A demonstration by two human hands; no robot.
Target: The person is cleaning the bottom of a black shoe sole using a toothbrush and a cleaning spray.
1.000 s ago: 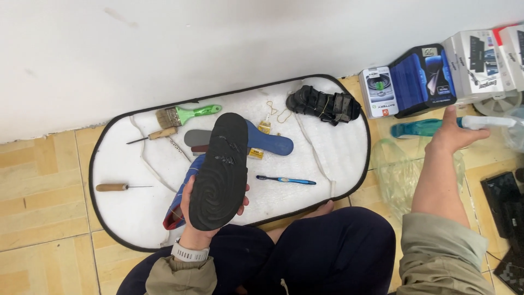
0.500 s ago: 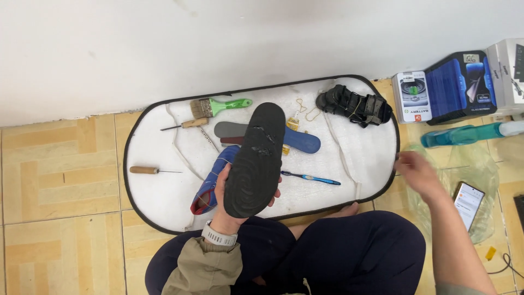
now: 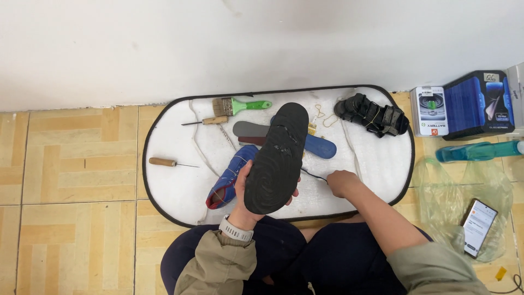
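Observation:
My left hand (image 3: pixel 243 205) holds a black shoe sole (image 3: pixel 275 158) upright over the white mat (image 3: pixel 174 188), tread side towards me. Behind the sole lies a blue shoe upper (image 3: pixel 226 183) with a red edge. My right hand (image 3: pixel 342 183) rests on the mat just right of the sole, its fingers curled over a thin tool (image 3: pixel 312 175). Only the tool's dark tip shows, pointing left. A blue insole (image 3: pixel 321 146) and a grey insole (image 3: pixel 248 129) lie further back.
On the mat are a green-handled brush (image 3: pixel 240 105), two wooden-handled awls (image 3: pixel 164 162) (image 3: pixel 210 121), white laces and a black sandal (image 3: pixel 374 116). To the right, on the tiles, stand boxes (image 3: pixel 475 104), a teal bottle (image 3: pixel 477 151), a plastic bag (image 3: pixel 436 180) and a phone (image 3: pixel 479 226).
My right hand has come back from the teal bottle at the far right to the mat and closed over the thin tool. The view has shifted left; the sole stays held.

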